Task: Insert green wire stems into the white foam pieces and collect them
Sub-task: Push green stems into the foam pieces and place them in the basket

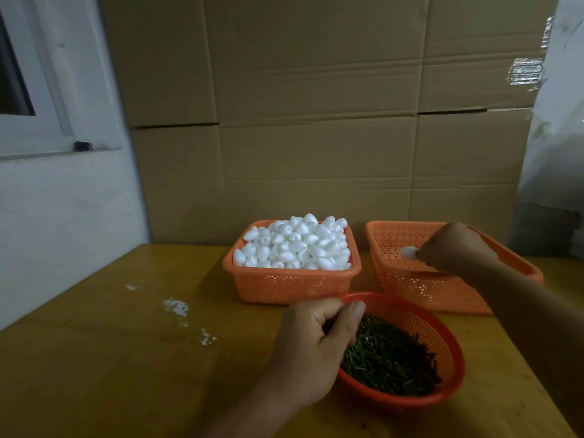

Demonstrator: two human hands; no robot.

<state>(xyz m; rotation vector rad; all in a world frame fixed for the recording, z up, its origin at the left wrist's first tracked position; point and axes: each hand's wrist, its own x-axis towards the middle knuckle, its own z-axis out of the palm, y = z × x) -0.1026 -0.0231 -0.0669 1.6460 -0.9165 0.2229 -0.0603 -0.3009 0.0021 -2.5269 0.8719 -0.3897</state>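
On the tabletop: wooden table (110, 358), its left edge running along a white wall, its far edge against stacked cardboard boxes (316, 90).
Left basket: orange, rectangular (292, 287), heaped above its rim with white foam pieces (294, 245); set near the table's far edge.
Right basket: orange, rectangular (420, 289), tilted, just beside the left basket with a narrow gap between them.
Round basket: orange-red (442, 352), nearest the viewer, holding loose green wire stems (388, 361); its far rim lies close to both rectangular baskets.
Left hand: (311, 346) at the round basket's left rim, fingers curled down into the stems — whether they pinch one cannot be told.
Right hand: (455, 246) over the right basket, fingertips pinched at one foam piece (408, 252).
Open room: broad bare tabletop left of the baskets, marked by white flecks (177, 306); a narrower strip at the right.
Writing: none legible — the boxes are plain, with scraps of tape (524, 72).
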